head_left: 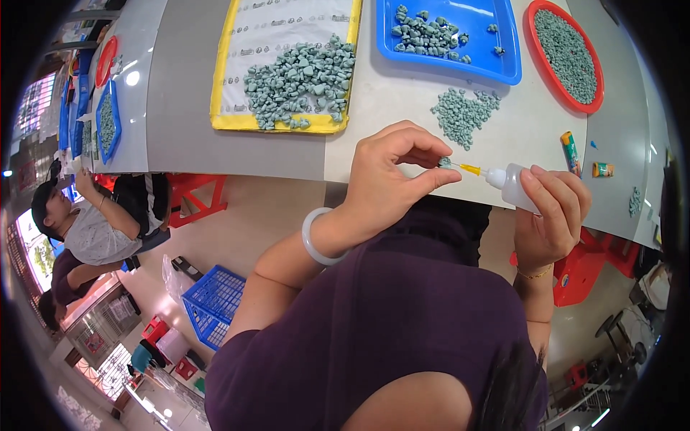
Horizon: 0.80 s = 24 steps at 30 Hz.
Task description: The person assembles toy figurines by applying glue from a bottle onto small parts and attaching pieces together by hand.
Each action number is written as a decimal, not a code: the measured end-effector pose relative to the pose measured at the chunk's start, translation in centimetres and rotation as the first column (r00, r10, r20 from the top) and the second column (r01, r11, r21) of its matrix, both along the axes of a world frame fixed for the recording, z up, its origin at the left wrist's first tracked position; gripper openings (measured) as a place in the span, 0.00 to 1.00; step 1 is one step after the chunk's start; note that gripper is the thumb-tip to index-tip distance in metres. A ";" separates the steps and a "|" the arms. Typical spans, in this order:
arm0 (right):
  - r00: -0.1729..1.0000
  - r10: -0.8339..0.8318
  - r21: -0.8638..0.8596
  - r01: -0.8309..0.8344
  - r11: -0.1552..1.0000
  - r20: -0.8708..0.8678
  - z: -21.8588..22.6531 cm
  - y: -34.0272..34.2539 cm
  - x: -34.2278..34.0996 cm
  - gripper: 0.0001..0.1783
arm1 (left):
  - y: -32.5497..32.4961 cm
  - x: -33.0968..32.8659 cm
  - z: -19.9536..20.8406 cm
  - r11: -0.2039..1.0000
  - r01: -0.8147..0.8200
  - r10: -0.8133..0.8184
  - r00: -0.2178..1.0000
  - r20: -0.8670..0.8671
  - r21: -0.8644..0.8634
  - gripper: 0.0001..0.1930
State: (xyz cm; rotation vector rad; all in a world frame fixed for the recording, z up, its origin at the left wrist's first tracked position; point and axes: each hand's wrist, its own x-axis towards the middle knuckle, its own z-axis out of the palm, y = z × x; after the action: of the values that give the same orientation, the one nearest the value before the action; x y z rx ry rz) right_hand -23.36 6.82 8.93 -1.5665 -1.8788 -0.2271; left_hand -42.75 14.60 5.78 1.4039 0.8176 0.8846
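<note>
Between thumb and fingertips, my left hand (402,158) pinches a small grey-green moulded piece (445,163) above the table's near edge. My right hand (553,208) is wrapped round a white squeeze bottle (514,187), tilted on its side. Its thin needle tip with a yellow base (471,169) points left and reaches the piece; whether it touches is too small to tell. Just beyond my hands lies a loose pile of small grey-green pieces (463,115) on the white table (402,93).
A yellow-edged, paper-lined board (233,72) carries many larger grey-green pieces. A blue tray (449,65) and a red round tray (535,36) hold more. Two small tubes (570,152) lie at right. A co-worker (100,223) sits at left; a blue crate (212,302) stands on the floor.
</note>
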 end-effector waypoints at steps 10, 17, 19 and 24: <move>1.000 0.002 0.001 -0.002 1.000 -0.012 -0.1 0.2 0.0 0.21 | 0.0 0.0 -0.3 1.000 -0.009 0.009 1.000 0.007 0.007 0.11; 0.999 -0.021 0.042 0.022 0.999 -0.030 -0.6 0.4 0.1 0.20 | 0.1 0.1 -0.3 0.998 -0.058 0.059 0.998 0.026 -0.018 0.10; 0.999 -0.007 0.050 0.009 0.999 -0.042 -0.8 0.5 0.1 0.19 | 0.0 0.2 -0.2 0.997 -0.065 0.065 0.998 0.020 -0.031 0.10; 0.964 -0.093 -0.103 0.069 0.992 -0.249 -1.9 1.0 2.2 0.17 | 0.1 0.1 -0.6 0.999 -0.029 0.031 0.998 0.048 -0.038 0.10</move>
State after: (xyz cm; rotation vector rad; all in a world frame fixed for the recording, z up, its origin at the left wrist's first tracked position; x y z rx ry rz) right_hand -21.12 7.85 7.06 -1.6526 -1.6486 0.0269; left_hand -42.69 14.69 5.14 1.3360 0.8166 0.9188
